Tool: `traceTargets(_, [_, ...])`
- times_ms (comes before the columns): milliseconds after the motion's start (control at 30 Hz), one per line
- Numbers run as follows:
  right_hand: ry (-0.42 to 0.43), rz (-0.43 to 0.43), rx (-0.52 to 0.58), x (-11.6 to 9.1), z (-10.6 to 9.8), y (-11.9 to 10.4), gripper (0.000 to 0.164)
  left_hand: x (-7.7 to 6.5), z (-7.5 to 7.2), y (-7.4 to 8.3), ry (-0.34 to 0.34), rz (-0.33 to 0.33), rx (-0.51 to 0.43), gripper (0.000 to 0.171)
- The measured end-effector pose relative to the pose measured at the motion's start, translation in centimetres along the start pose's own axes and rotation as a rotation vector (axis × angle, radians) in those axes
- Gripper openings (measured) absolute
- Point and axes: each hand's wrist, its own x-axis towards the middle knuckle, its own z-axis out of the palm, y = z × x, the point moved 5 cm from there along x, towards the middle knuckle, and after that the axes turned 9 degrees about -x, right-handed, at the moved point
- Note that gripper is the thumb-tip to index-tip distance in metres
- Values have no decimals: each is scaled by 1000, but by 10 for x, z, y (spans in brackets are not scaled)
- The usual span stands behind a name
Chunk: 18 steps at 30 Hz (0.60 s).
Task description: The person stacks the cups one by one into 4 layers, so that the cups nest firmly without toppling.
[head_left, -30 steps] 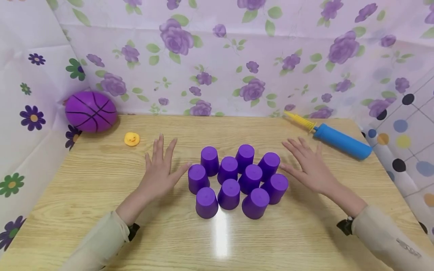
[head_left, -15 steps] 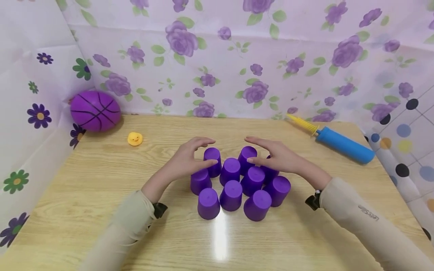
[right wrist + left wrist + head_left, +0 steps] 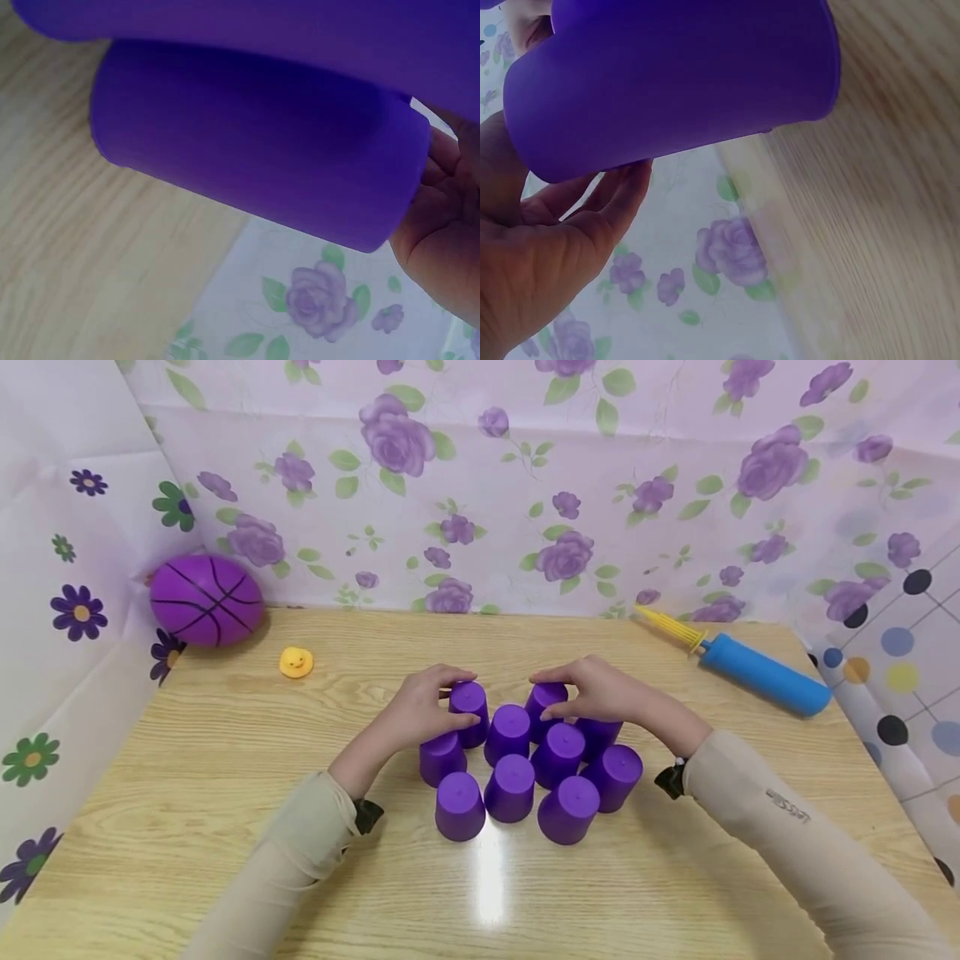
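Several purple cups stand upside down in a cluster on the wooden table, such as the front left cup (image 3: 460, 810) and the front right cup (image 3: 570, 810). At the back left, my left hand (image 3: 420, 708) grips a purple cup (image 3: 468, 697), thumb across its front and fingers behind its top. My right hand (image 3: 606, 692) likewise holds the back right purple cup (image 3: 549, 693) near its top. In the left wrist view a purple cup (image 3: 675, 90) covers much of the left fingers. The right wrist view shows a purple cup (image 3: 255, 150) partly hiding the right hand (image 3: 442, 225).
A purple ball (image 3: 206, 602) with black lines lies at the table's back left corner, near a small yellow rubber duck (image 3: 296, 662). To the back right is a blue hand pump (image 3: 765, 675) with a yellow nozzle. Flowered cloth (image 3: 315, 485) hangs behind the table (image 3: 187, 793).
Both hands have moved inward from outspread positions beside the cluster, then lowered onto the two back cups, fingers curling round them. The cups keep their arrangement.
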Motion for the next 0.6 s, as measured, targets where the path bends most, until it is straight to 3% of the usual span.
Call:
traceTargets(267, [-36, 7, -37, 4, -8, -4, 52, 9, -7, 5, 30, -49, 10, 55])
traceTargets(600, [-92, 19, -70, 4, -8, -6, 52, 36, -17, -1, 117, -125, -43, 56])
